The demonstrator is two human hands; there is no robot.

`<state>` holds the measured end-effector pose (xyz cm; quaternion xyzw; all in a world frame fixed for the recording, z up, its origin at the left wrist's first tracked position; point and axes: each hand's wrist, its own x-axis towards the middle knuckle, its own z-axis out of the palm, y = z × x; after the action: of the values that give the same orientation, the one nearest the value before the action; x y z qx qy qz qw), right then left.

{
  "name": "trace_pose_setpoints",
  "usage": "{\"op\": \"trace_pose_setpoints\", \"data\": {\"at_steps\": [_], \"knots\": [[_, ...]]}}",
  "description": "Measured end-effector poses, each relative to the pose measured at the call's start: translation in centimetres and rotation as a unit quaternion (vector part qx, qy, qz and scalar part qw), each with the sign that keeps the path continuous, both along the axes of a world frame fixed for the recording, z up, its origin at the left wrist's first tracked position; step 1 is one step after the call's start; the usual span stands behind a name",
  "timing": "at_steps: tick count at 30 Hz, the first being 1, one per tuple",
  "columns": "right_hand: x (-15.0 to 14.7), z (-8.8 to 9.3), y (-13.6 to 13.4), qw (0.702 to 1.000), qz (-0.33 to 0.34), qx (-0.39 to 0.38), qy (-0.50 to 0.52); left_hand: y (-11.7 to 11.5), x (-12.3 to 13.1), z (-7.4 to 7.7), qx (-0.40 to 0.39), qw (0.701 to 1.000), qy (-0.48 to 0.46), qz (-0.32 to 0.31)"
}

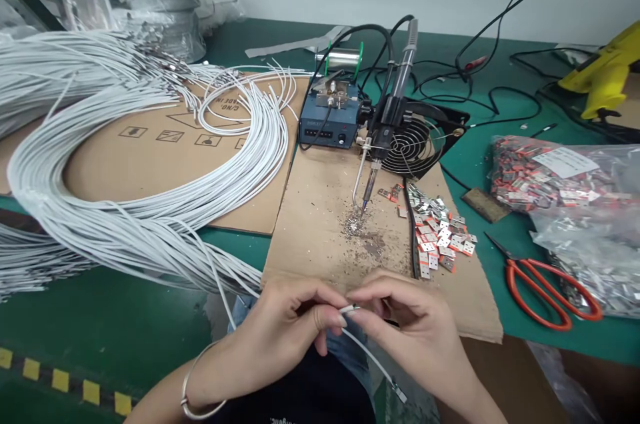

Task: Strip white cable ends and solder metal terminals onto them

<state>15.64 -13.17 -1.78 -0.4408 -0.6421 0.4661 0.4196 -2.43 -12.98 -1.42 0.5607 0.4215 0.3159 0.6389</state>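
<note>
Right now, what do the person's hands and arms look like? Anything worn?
Both bare: no gloves, no sleeves on the forearms in view. The left hand has a thin silver-coloured metal bangle around its wrist. The right hand wears nothing visible, no ring or watch.

Piled along the left edge of the green bench [100, 317], looped white wires [125, 231] over flattened cardboard [125, 164]. Toward the far edge at centre, a blue solder station [327, 121], spool [345, 59] behind, iron [395, 97] clamped tip-down beside a black fan [415, 141]. Right of the iron tip, a heap of small metal clips [440, 234]. Near the right edge, red scissors [545, 287] and clear bags [550, 174] of parts; yellow glue gun [605, 71] by the far right corner.
</note>
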Motion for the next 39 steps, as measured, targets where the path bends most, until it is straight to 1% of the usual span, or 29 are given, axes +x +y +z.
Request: {"op": "trace_pose_setpoints", "data": {"at_steps": [2, 5, 7, 9, 10, 11, 12, 13, 15, 16, 18, 19, 20, 21, 23, 25, 27, 30, 32, 34, 35, 37, 39], "knots": [[-0.1, 0.2, 0.0, 1.000, -0.001, -0.010, -0.017, 0.1, 0.0, 0.1, 0.025, 0.999, 0.037, -0.009], [0.0, 0.2, -0.2, 0.999, -0.007, -0.022, -0.028, 0.2, -0.2, 0.4, 0.071, 0.993, 0.087, -0.040], [-0.1, -0.1, -0.5, 0.999, -0.021, -0.036, 0.010, 0.2, -0.2, 0.5, 0.114, 0.986, 0.110, -0.052], [-0.7, -0.6, -0.8, 0.995, -0.047, -0.046, 0.072, 0.2, 0.0, 0.2, 0.155, 0.981, 0.111, -0.033], [-1.1, -0.8, -0.9, 0.992, -0.067, -0.039, 0.096, 0.2, 0.3, 0.0, 0.156, 0.983, 0.092, -0.016], [-1.6, -1.1, -1.0, 0.989, -0.091, -0.020, 0.111, 0.2, 0.6, -0.3, 0.137, 0.989, 0.062, 0.001], [-2.0, -1.2, -1.0, 0.986, -0.113, 0.007, 0.120, 0.2, 1.0, -0.6, 0.091, 0.996, 0.018, 0.014], [-2.3, -1.3, -0.9, 0.983, -0.132, 0.029, 0.126, 0.3, 1.4, -0.8, 0.034, 0.999, -0.028, 0.023], [-2.5, -1.3, -0.6, 0.969, -0.171, 0.046, 0.170, 0.4, 1.9, -1.1, -0.073, 0.992, -0.093, 0.040], [-2.3, -1.2, -0.4, 0.958, -0.188, 0.041, 0.213, 0.5, 2.0, -1.2, -0.114, 0.987, -0.108, 0.047], [-1.5, -0.9, 0.0, 0.933, -0.215, 0.032, 0.288, 0.7, 1.8, -1.1, -0.170, 0.976, -0.116, 0.070], [-1.0, -0.7, 0.1, 0.931, -0.220, 0.035, 0.288, 0.8, 1.6, -1.0, -0.186, 0.972, -0.116, 0.082], [-0.6, -0.7, 0.2, 0.942, -0.213, 0.039, 0.256, 0.9, 1.4, -0.8, -0.194, 0.970, -0.116, 0.093], [-0.2, -0.6, 0.2, 0.961, -0.191, 0.038, 0.197, 1.0, 1.1, -0.7, -0.193, 0.969, -0.115, 0.103], [0.1, -0.5, 0.2, 0.989, -0.128, 0.030, 0.066, 1.1, 0.9, -0.4, -0.175, 0.972, -0.113, 0.105], [-0.1, -0.5, 0.2, 0.997, -0.071, 0.026, -0.005, 1.1, 0.8, -0.1, -0.150, 0.978, -0.108, 0.093], [-0.5, -0.4, 0.3, 0.998, -0.050, 0.041, -0.019, 1.1, 0.9, 0.2, -0.126, 0.983, -0.097, 0.088], [-0.7, -0.2, 0.5, 0.997, -0.050, 0.044, -0.033, 1.0, 0.8, 0.2, -0.090, 0.991, -0.066, 0.070], [-0.5, 0.0, 0.6, 0.998, -0.046, 0.014, -0.051, 1.0, 0.6, 0.0, -0.065, 0.996, -0.040, 0.047], [-0.3, 0.0, 0.7, 0.997, -0.028, -0.021, -0.062, 1.0, 0.3, -0.3, -0.047, 0.998, -0.020, 0.031], [-0.2, 0.0, 0.7, 0.998, -0.018, -0.029, -0.061, 1.0, 0.3, -0.4, -0.045, 0.998, -0.016, 0.028], [-0.3, -0.2, 0.5, 0.999, -0.012, -0.020, -0.036, 0.9, 0.4, -0.7, -0.066, 0.997, -0.025, 0.026], [-0.8, -0.5, 0.3, 0.999, -0.035, 0.012, 0.009, 0.8, 0.9, -1.0, -0.115, 0.991, -0.063, 0.034]]}}
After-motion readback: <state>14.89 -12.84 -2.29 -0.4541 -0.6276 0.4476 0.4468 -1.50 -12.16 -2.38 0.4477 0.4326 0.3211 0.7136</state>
